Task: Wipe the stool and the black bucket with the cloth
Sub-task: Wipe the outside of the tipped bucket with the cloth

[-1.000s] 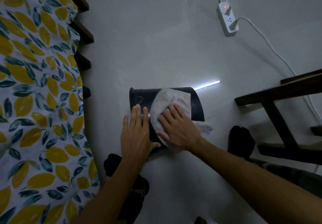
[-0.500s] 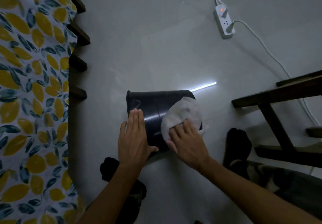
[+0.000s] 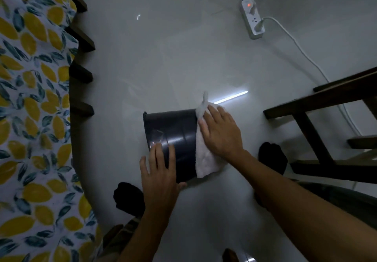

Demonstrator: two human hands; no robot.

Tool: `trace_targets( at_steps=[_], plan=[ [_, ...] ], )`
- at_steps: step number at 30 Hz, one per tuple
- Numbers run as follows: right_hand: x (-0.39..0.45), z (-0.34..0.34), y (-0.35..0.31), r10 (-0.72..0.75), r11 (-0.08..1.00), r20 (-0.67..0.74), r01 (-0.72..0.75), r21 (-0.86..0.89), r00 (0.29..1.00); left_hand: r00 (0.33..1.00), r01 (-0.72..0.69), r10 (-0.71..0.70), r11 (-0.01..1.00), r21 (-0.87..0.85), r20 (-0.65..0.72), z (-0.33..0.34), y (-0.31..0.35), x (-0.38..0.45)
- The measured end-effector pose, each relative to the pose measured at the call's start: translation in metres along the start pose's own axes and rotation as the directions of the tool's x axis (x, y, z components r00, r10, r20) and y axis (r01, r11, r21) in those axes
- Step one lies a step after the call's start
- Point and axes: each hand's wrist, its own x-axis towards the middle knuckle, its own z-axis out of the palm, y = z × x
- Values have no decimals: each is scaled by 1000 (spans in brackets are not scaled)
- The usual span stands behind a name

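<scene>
Left hand (image 3: 160, 172) flat, fingers spread, steadies bucket (image 3: 173, 137) lying sideways on floor (image 3: 163, 57); right hand (image 3: 221, 133) presses cloth (image 3: 204, 159) flat over its end, probably the base.

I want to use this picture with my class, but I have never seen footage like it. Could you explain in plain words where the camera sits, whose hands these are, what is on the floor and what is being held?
There is no machine here. The camera is worn on a person's head and looks down, so the two arms belong to the wearer. A black bucket lies on its side on a pale, shiny floor. The left hand rests flat on the bucket to steady it. The right hand presses a white cloth against the bucket's right end, with fingers spread flat on it. To the right stands a dark wooden stool, only partly in view. At the top lies a white power strip with cables. On the left is a fabric printed with yellow leaves. The wearer's dark-socked feet show below.
</scene>
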Motion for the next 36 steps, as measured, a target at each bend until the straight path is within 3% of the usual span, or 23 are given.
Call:
trace_targets(
  at_steps=[2, 7, 10, 14, 17, 22, 25, 29, 33, 36],
  plan=[
    [-32, -2, 11, 3, 1000, 26, -3, -4, 1000, 1000, 3, -2, 999, -53, 31, 8, 16, -26],
    [-107, -8, 30, -88, 990, 68, 95, -103, 994, 984, -178, 176, 982, -56, -30, 0, 35, -74],
    [-132, -6, 31, -150, 979, 74, 158, -127, 986, 989, -132, 128, 989, -63, -71, -22, 24, -49],
    [-136, -1, 35, -311, 931, 109, 326, -165, 944, 989, -34, 28, 999, 38, 146, -35, 7, -3],
    [-134, 2, 36, -459, 848, 209, 496, -186, 863, 960, -1, -14, 999, 53, 278, -26, 6, 6],
    [-118, 10, 21, -567, 777, 238, 608, -162, 789, 966, -3, -4, 1000, 26, 259, -8, 5, -2],
    [-93, 17, -12, -552, 817, 237, 575, -40, 800, 979, -70, 71, 997, -14, 193, 4, 2, -8],
    [-46, 18, -45, -369, 929, 237, 366, 59, 899, 984, -109, 115, 993, -53, 133, 8, 2, -13],
    [-14, 11, -23, -117, 993, 235, 111, 38, 965, 975, -43, 47, 999, -21, 215, -2, 1, -7],
    [-44, 11, 11, -31, 999, 162, 37, -33, 986, 976, -20, 27, 999, -32, 215, -2, 1, -4]
  ],
)
